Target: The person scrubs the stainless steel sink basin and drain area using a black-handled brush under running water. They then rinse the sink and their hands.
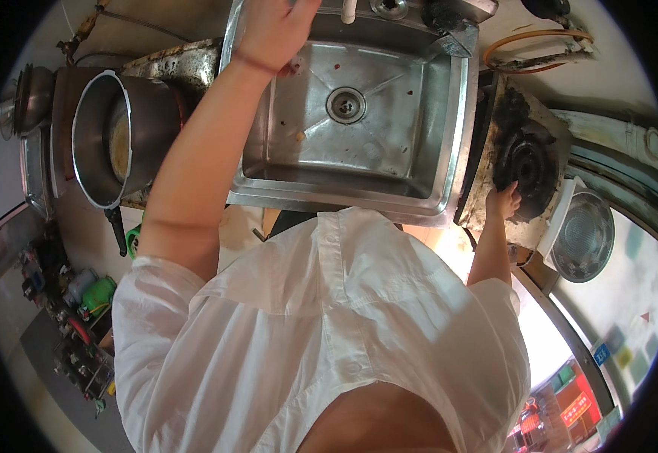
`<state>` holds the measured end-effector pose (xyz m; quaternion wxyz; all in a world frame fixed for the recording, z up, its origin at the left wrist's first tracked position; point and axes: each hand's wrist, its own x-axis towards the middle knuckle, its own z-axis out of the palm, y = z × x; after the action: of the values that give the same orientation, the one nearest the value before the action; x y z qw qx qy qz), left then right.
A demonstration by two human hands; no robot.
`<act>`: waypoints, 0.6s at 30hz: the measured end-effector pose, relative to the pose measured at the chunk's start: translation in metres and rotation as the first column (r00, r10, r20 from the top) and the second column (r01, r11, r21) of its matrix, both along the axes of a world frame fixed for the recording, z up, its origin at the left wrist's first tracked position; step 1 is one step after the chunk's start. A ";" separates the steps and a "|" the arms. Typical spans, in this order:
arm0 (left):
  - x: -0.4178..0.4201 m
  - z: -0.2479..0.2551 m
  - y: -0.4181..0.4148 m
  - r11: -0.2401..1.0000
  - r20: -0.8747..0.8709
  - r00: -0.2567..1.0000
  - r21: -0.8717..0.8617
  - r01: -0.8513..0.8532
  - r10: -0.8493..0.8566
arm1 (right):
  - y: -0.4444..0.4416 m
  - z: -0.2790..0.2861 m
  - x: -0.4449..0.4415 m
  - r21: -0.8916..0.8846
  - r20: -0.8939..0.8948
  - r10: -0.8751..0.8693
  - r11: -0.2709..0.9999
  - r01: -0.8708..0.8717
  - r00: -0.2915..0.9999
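Observation:
My left hand reaches over the back left of a stainless steel sink, and the top edge of the picture cuts off its fingertips. Whether it holds anything there is hidden. Food scraps dot the sink's floor around the drain strainer. Off to the right, my right hand has curled fingers against the near edge of a blackened stove burner. Its fingers touch the burner's dark surface, but a firm grip is not plain. A pale faucet spout points down at the sink's back edge.
A large metal pot with a black handle lies tipped toward the left. Near the sink's back right corner is a dark scouring pad. A metal colander stands beyond the stove, and an orange hose loops behind it.

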<state>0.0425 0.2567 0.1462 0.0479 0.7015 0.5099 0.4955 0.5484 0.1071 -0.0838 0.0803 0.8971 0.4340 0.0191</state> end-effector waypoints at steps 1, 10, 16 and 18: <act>0.004 -0.004 0.019 0.999 0.054 0.998 -0.020 0.030 -0.029 | 0.003 0.009 -0.010 0.053 -0.027 0.057 0.997 -0.056 0.998; 0.070 -0.009 0.056 0.996 0.085 0.996 0.092 -0.006 -0.002 | 0.040 0.057 -0.102 0.509 -0.226 0.692 0.684 -0.523 0.685; 0.073 -0.028 0.052 0.977 0.557 0.812 0.000 -0.211 0.176 | 0.096 0.070 -0.254 0.200 -0.962 0.215 0.974 0.103 -0.167; 0.062 -0.074 0.013 0.919 0.809 0.456 -0.392 -0.048 0.370 | 0.117 0.085 -0.311 -0.296 -0.756 -0.105 0.935 0.195 -0.646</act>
<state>0.1041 0.2695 0.0721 0.3479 0.2662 0.5694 0.6957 0.2378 0.2244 0.0008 -0.3716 0.4732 0.0935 -0.7933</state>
